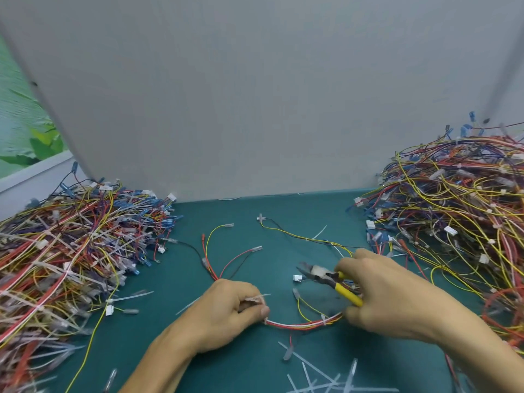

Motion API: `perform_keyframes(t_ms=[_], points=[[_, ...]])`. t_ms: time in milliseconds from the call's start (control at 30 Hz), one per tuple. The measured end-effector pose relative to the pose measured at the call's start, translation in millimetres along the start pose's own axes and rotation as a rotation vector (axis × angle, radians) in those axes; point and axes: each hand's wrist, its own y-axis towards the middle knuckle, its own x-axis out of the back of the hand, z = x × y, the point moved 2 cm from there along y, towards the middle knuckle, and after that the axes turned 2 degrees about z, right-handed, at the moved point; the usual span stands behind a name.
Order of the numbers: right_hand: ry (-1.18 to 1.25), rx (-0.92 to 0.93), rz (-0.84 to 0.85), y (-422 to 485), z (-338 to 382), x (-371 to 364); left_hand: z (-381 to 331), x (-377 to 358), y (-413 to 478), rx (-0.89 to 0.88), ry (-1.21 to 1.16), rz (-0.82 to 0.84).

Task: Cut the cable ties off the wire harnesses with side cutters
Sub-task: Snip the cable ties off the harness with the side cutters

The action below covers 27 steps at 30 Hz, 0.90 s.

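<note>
A wire harness of red, white and yellow wires lies across the green mat between my hands. My left hand grips its left end, and a pale cable tie sticks out between the fingers. A white cable tie still wraps the bundle near my right hand. My right hand holds the yellow-handled side cutters, jaws pointing left above the harness and clear of the wires. Loose ends of the same harness fan out towards the back.
A big heap of harnesses fills the left side, and another heap fills the right. Cut cable ties litter the mat's front edge. A grey partition stands behind the mat. A thin yellow and black harness lies at the back.
</note>
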Motion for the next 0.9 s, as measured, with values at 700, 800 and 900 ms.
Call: perform_keyframes(t_ms=[700, 800, 900], points=[[-0.261, 0.071, -0.003, -5, 48, -30, -4, 5, 0, 0.081, -0.148, 0.017], [-0.266, 0.065, 0.004, -5, 48, -31, -5, 4, 0, 0.078, -0.142, 0.016], [-0.277, 0.066, 0.016, -5, 50, -32, -7, 4, 0, 0.073, -0.130, 0.014]])
